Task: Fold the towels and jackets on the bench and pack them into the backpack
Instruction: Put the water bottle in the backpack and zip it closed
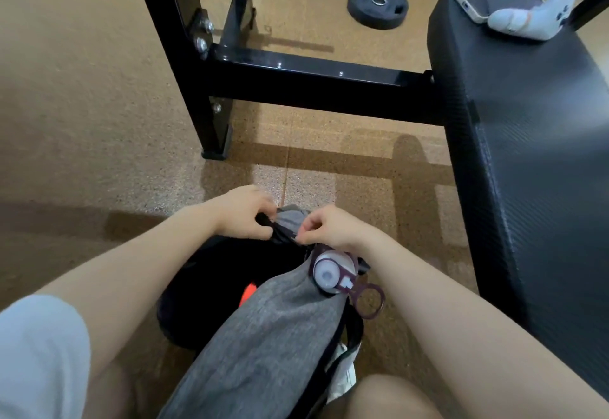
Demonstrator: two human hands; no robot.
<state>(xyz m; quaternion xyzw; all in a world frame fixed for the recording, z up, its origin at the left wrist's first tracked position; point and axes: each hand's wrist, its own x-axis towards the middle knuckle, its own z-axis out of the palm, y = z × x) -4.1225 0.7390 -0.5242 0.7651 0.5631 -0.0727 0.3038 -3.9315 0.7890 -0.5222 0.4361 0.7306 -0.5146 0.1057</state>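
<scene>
Backpack (263, 319): grey and black, standing on the floor (82, 105) between the person's knees, near centre of the view. Its far top edge is bunched dark and grey fabric. A strip of orange shows in the dark opening on its left side.

Left hand (242, 212): fingers curled, pinching the dark fabric at the backpack's far top edge.

Right hand (329, 225): thumb and forefinger pressed together on the same edge, just right of the left hand; what exactly it pinches is too small to tell.

Bottle (333, 272): white cap with a purple ring loop, sitting in the backpack's right side, just below the right wrist.

Tabletop (527, 154): black padded bench, right side of the scene, running from near to far.

Phone (497, 1): lying flat at the far end of the tabletop.

Sock (534, 19): pale blue, lying partly over the phone's right edge.

Frame (263, 79): black steel, bolted, standing on the floor at far centre and joining the tabletop.

Weight plate (377, 4): black, flat on the floor, far beyond the frame.
</scene>
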